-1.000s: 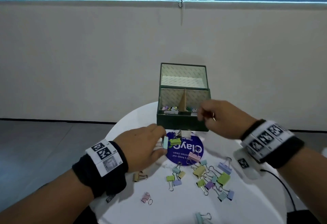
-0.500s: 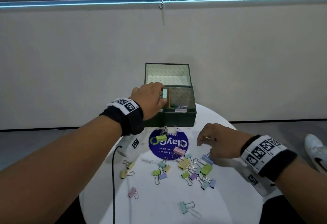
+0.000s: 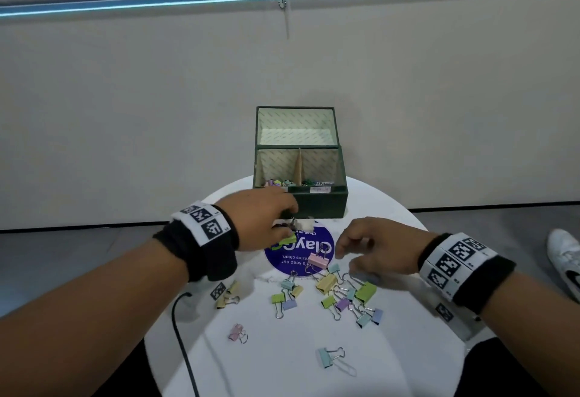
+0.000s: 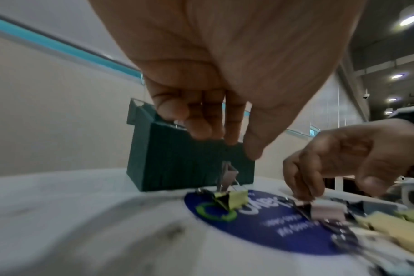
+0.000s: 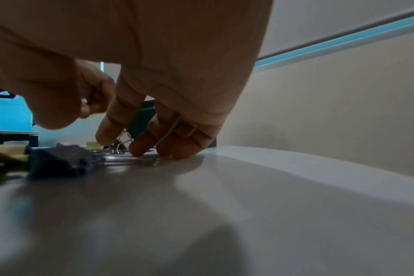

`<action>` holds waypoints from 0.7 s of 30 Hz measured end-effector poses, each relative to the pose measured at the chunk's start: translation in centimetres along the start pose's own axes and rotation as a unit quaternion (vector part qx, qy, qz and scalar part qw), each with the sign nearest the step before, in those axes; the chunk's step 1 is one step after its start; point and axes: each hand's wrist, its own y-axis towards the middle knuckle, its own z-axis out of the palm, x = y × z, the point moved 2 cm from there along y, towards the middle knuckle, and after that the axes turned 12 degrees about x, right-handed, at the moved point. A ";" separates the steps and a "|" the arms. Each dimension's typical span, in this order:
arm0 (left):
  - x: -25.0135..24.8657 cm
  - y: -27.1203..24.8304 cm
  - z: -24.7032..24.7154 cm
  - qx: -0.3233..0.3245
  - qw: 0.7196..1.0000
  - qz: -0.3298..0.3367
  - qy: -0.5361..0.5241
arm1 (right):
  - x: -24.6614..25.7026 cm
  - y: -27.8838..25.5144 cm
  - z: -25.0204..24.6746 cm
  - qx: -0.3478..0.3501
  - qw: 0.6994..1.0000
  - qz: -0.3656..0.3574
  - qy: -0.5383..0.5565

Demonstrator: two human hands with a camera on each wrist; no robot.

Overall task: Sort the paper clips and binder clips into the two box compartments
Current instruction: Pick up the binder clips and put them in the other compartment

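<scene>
Light, stiff green binder clip [image 4: 234, 198] suits a pinch on its raised wire handle; left hand [image 4: 225, 104] hovers spread above, gripping nothing.

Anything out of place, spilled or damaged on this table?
Nothing looks damaged or spilled. Unsorted binder clips lie loose on the round table, as the task implies. The green box stands upright, lid open. One oddity: a black cable trails across the table's near left side.
</scene>
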 end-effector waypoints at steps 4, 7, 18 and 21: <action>-0.1 0.9 1.7 0.059 0.998 -0.004 -0.005 | 1.3 0.7 0.4 -0.004 0.999 0.013 -0.037; -0.4 1.0 2.3 0.096 0.995 0.008 0.004 | 1.7 1.1 0.6 -0.005 0.999 0.013 -0.052; 1.4 -1.1 1.6 0.026 0.965 0.037 -0.257 | 1.2 1.0 0.6 -0.050 0.997 0.004 -0.058; 2.3 -1.2 0.7 0.022 0.918 0.048 -0.394 | 1.3 0.9 0.6 -0.064 0.997 0.004 -0.038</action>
